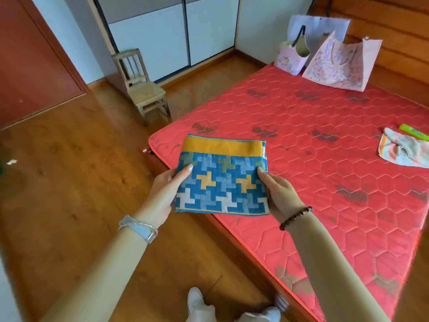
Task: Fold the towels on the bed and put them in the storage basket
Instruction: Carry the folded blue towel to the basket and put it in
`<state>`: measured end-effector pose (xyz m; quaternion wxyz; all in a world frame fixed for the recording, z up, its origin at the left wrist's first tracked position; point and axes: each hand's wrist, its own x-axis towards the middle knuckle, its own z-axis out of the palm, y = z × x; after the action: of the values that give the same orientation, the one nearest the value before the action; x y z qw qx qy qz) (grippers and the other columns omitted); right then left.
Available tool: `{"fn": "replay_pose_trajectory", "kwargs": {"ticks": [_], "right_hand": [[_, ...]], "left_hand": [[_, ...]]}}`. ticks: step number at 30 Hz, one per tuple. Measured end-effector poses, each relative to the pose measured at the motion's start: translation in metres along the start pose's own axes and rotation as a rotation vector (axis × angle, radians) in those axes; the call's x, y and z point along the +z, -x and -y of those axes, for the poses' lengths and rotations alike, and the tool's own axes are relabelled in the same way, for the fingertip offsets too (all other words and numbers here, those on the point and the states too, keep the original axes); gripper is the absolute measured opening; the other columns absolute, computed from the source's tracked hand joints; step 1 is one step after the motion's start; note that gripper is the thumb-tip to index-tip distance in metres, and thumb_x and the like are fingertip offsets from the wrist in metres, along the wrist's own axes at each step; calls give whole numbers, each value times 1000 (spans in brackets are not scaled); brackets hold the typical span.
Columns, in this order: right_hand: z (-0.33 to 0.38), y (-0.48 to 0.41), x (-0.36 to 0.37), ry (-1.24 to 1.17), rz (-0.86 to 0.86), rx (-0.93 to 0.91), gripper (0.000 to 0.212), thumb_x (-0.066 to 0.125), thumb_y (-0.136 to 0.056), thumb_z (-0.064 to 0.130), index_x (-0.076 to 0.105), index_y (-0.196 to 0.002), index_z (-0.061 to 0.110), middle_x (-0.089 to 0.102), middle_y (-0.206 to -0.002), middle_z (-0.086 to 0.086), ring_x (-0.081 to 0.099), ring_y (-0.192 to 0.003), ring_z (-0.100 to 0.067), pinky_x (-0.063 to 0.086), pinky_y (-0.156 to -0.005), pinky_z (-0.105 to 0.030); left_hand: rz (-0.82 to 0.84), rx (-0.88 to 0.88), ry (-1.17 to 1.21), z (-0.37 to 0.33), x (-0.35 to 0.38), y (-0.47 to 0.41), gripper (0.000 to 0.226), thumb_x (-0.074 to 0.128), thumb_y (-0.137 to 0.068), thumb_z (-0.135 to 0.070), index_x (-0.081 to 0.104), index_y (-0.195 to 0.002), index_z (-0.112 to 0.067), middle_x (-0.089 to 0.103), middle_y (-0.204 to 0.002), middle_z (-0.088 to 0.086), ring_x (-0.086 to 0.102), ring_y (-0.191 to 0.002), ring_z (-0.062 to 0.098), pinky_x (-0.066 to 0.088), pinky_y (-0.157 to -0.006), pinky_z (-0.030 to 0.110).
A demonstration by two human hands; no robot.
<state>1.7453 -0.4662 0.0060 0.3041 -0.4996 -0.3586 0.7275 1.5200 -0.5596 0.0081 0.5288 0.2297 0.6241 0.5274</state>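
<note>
A folded blue towel with a cross pattern and an orange band hangs in the air over the near-left corner of the red mattress. My left hand grips its left edge, thumb on top. My right hand grips its right edge the same way. A second towel, pale with orange trim, lies crumpled and unfolded at the right side of the bed. A pink fabric basket with a dark handle stands at the far end of the mattress, beside a flat pink bag.
A green tube-like object lies next to the crumpled towel. A small wooden chair stands on the wooden floor left of the bed. A white paper bag leans against the wooden headboard. My feet show at the bottom edge.
</note>
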Motion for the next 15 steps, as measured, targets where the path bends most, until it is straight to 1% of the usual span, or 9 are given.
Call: {"fn": "replay_pose_trajectory", "kwargs": {"ticks": [2, 4, 7, 10, 13, 15], "right_hand": [[-8, -8, 34, 34, 37, 22, 35, 52, -99, 26, 60, -116, -4, 69, -113, -21, 67, -105, -35, 57, -86, -47], [-17, -14, 66, 63, 94, 40, 36, 52, -99, 26, 60, -116, -4, 70, -113, -21, 68, -104, -34, 56, -88, -48], [-27, -20, 109, 75, 174, 68, 31, 50, -99, 24, 63, -110, -2, 71, -108, -19, 70, -96, -30, 59, -83, -46], [-35, -30, 146, 99, 236, 99, 26, 51, -99, 22, 64, -106, 1, 73, -102, -16, 73, -87, -25, 61, -76, -41], [-39, -41, 177, 152, 308, 108, 29, 52, -99, 24, 64, -110, 0, 74, -101, -15, 73, -88, -25, 61, -76, -41], [-41, -49, 200, 175, 362, 121, 28, 51, -99, 24, 65, -106, 1, 75, -98, -12, 73, -87, -24, 61, -75, -39]], "left_hand": [[-48, 3, 8, -2, -35, 4, 31, 62, -95, -38, 66, -121, -22, 76, -110, -3, 73, -101, 15, 59, -85, 39], [-103, 2, 25, -1, -69, 10, 32, 61, -95, -40, 66, -123, -23, 76, -112, -4, 72, -103, 15, 58, -88, 40], [-173, -16, 54, 1, -110, 20, 34, 61, -95, -40, 65, -124, -24, 75, -114, -3, 71, -106, 17, 57, -89, 42], [-251, -21, 70, 1, -145, 26, 36, 62, -95, -41, 66, -124, -20, 75, -113, -2, 71, -105, 18, 57, -87, 41], [-326, -19, 98, -2, -171, 30, 34, 62, -94, -40, 66, -121, -19, 76, -110, -2, 73, -101, 16, 58, -81, 38], [-377, -22, 133, -4, -187, 32, 34, 63, -94, -39, 67, -120, -18, 76, -109, -1, 73, -99, 16, 59, -80, 37]]}}
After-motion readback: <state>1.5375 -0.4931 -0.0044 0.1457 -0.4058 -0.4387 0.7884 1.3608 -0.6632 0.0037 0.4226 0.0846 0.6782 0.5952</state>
